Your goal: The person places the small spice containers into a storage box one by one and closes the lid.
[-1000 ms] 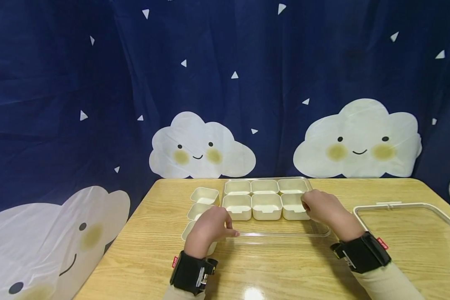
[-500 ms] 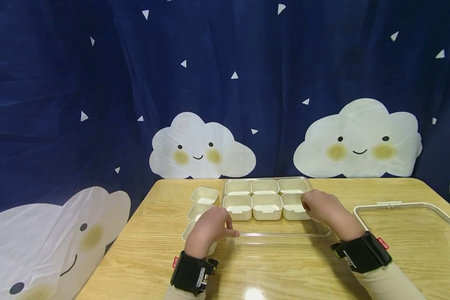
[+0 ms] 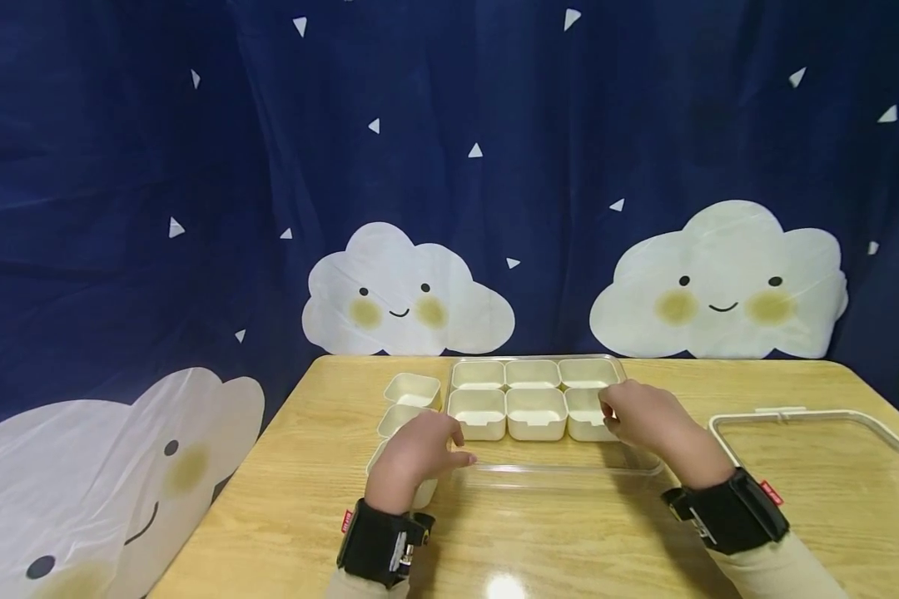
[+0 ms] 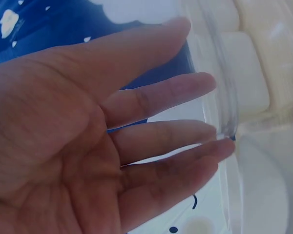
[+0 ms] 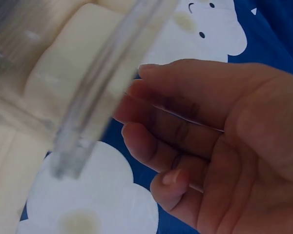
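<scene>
navy cloud curtain (image 3: 419, 183) behind, wooden table (image 3: 569, 541) below, here's the clear tray (image 3: 554, 469), six cream cups (image 3: 536, 416) in its far part; left hand (image 3: 415, 453) by the near left corner, fingers spread, right hand (image 3: 648, 416) at the right side, fingers loosely bent, contact unclear.

The left arm (image 3: 365, 585) and right arm (image 3: 779, 570) are extended forward, well apart, both slanted inward. The left hand (image 3: 418, 453) is held relaxed, its fingers (image 4: 163, 139) nearly straight, the thumb (image 4: 136, 51) set apart. The right hand (image 3: 648, 420) is held loosely curled, its thumb (image 5: 190, 83) near the index fingertip (image 5: 139, 91).
</scene>
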The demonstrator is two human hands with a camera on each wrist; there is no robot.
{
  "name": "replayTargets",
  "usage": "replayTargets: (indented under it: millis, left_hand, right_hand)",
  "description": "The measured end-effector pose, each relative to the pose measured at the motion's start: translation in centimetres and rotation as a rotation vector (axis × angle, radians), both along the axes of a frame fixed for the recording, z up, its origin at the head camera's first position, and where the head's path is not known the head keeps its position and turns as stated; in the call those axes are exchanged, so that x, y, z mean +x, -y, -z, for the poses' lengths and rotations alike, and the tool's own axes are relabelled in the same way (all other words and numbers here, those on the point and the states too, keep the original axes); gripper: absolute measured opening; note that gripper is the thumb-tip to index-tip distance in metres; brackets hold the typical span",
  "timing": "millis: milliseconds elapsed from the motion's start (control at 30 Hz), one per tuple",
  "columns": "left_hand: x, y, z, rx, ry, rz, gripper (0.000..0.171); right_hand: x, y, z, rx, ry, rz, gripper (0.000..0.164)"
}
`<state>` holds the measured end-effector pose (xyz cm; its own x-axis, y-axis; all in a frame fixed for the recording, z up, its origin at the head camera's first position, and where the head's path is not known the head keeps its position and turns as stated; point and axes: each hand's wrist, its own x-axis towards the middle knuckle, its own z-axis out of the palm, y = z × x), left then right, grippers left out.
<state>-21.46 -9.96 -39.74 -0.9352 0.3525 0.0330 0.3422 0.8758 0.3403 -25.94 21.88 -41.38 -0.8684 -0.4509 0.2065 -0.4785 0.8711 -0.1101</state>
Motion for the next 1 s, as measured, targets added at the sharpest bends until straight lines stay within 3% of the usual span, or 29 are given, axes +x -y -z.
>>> replayTargets:
  millis: [333, 433, 567, 700, 833, 1000]
  left_hand:
    - [-0.1, 3.8, -1.6, 0.107, 0.001, -0.023, 0.023]
    - [0.1, 5.9, -2.3, 0.132, 0.033, -0.087, 0.025]
    - [0.5, 8.9, -3.0, 0.16, 0.089, -0.23, 0.034]
    - [0.8, 11.4, -3.1, 0.165, 0.107, -0.342, 0.041]
    - [1.1, 13.3, -2.8, 0.171, 0.089, -0.379, 0.026]
    - [1.7, 14.6, -2.6, 0.205, 0.084, -0.372, 0.015]
  right_hand:
    - [1.7, 2.5, -1.1, -0.012, -0.06, -0.047, 0.022]
    - [2.6, 4.0, -1.3, -0.02, -0.137, -0.107, 0.024]
    - [4.3, 6.8, -1.2, -0.035, -0.282, -0.229, 0.029]
    - [6.2, 9.7, -0.6, -0.063, -0.304, -0.364, 0.029]
    - [7.3, 12.5, 0.4, -0.09, -0.305, -0.461, 0.026]
    - [7.6, 15.4, 2.1, -0.07, -0.31, -0.495, 0.024]
